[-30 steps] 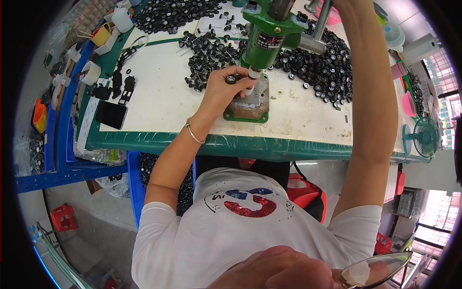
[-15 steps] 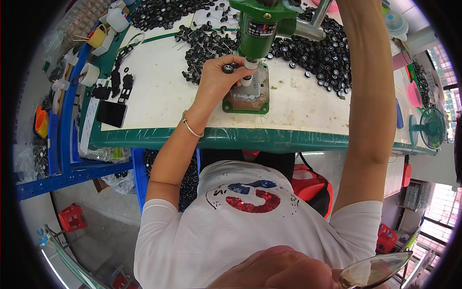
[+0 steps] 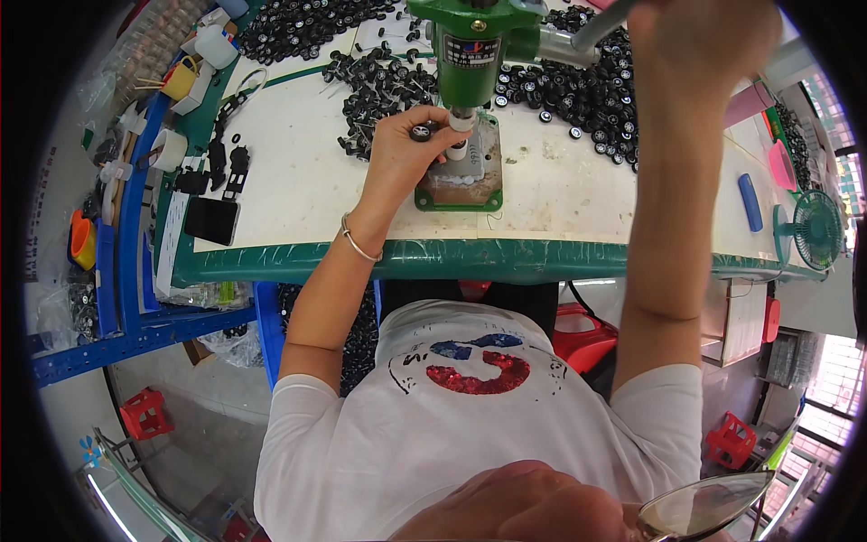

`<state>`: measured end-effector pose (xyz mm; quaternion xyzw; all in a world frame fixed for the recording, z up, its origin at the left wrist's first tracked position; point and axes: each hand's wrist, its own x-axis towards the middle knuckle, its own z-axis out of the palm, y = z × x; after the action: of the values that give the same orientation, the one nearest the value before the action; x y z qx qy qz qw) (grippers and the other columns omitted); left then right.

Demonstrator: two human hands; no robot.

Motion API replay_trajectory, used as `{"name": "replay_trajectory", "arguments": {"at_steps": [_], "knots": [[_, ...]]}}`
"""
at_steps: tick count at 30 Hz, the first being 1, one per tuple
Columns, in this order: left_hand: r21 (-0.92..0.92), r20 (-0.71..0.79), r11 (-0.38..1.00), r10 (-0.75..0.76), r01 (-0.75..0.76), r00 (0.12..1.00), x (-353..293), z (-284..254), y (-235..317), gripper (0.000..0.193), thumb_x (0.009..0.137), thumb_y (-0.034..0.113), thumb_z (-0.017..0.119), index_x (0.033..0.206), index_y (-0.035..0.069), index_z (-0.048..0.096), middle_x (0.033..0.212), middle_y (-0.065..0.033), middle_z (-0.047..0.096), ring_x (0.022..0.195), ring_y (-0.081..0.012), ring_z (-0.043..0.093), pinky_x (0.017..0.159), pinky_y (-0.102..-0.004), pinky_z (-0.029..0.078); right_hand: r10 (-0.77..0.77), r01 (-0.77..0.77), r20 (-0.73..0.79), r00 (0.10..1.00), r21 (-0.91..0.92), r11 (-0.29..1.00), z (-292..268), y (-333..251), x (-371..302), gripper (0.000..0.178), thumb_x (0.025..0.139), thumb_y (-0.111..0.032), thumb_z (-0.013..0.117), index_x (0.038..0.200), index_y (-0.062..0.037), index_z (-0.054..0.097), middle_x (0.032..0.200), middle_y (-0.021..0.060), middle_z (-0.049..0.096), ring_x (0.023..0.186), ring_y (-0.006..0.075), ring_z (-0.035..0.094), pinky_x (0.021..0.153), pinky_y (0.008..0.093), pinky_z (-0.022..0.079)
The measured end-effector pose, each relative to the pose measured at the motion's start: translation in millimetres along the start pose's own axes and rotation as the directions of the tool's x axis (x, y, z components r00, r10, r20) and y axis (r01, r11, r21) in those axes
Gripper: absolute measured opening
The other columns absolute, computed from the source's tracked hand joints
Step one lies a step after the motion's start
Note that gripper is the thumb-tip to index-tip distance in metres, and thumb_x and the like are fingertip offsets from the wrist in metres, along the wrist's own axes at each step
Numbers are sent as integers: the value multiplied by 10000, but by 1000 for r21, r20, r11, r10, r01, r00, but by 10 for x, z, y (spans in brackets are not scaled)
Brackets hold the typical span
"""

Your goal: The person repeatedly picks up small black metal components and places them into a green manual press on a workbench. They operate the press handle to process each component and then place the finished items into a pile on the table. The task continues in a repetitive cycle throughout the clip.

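A green hand press (image 3: 470, 59) stands at the middle of the table, its ram above a metal base plate (image 3: 483, 167). Right at the ram, my left hand (image 3: 402, 149) is closed in a pinch, with a small black toy wheel (image 3: 421, 133) with a silver hub showing between its fingers. White cylindrical pieces (image 3: 461, 121) sit by the fingertips under the ram; the exact contact there is hidden. High at the right, my right hand (image 3: 704, 45) is wrapped around the end of the press lever (image 3: 603, 25), smeared by motion.
Heaps of black wheels (image 3: 370, 90) lie left of the press, and more wheels (image 3: 610, 108) are piled at its right. A black phone (image 3: 212, 221) and black plastic parts (image 3: 237, 170) rest on the left. A green fan (image 3: 813, 230) stands at the right edge.
My right hand has come lower and closer with the lever, and now looks larger and blurred. My left hand stays under the ram with the wheel. The view has shifted slightly.
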<state>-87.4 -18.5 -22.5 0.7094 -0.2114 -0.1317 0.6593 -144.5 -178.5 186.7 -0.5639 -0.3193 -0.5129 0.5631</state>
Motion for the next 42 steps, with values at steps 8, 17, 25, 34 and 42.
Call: {"name": "replay_trajectory", "arguments": {"at_steps": [8,17,25,34,42], "knots": [[-183,-30,983,19,-25,999,10,64,-109,302,734,62,774,1022,13,697,816,-29,675,591,-50,571,515,-176,463,17,-17,-29,999,-1,1000,-63,-69,-133,297,906,-184,533,663,-122,375,504,-51,262,375,42,182,331,224,176],[-502,-49,854,-185,136,982,10,9,-83,271,833,105,695,1083,13,644,856,-27,650,713,-78,570,554,-199,425,574,-556,-73,815,176,812,-378,782,378,258,923,-236,562,713,-153,437,536,-88,296,393,23,249,348,191,183],[-967,156,171,-189,189,970,-139,-722,-344,244,933,83,515,1165,37,574,835,-43,568,813,-172,550,664,-281,431,756,-691,46,653,446,569,-664,1243,-28,307,942,-376,563,993,-75,586,693,-4,550,667,155,567,598,289,469],[-975,75,170,-339,140,938,-413,-835,-378,310,899,65,556,1202,3,553,814,-52,554,777,-177,551,748,-306,526,669,-173,56,741,-947,272,-1060,2203,-1967,330,825,-377,630,991,-95,673,982,115,684,900,301,653,822,394,500],[-855,36,480,-326,198,945,-545,-959,-433,303,903,94,579,1202,44,563,804,-44,559,746,-148,554,601,-224,532,631,144,290,720,-951,273,-1060,1468,-2156,211,858,-234,606,1014,-96,644,1007,94,645,969,259,601,877,371,430]]}}
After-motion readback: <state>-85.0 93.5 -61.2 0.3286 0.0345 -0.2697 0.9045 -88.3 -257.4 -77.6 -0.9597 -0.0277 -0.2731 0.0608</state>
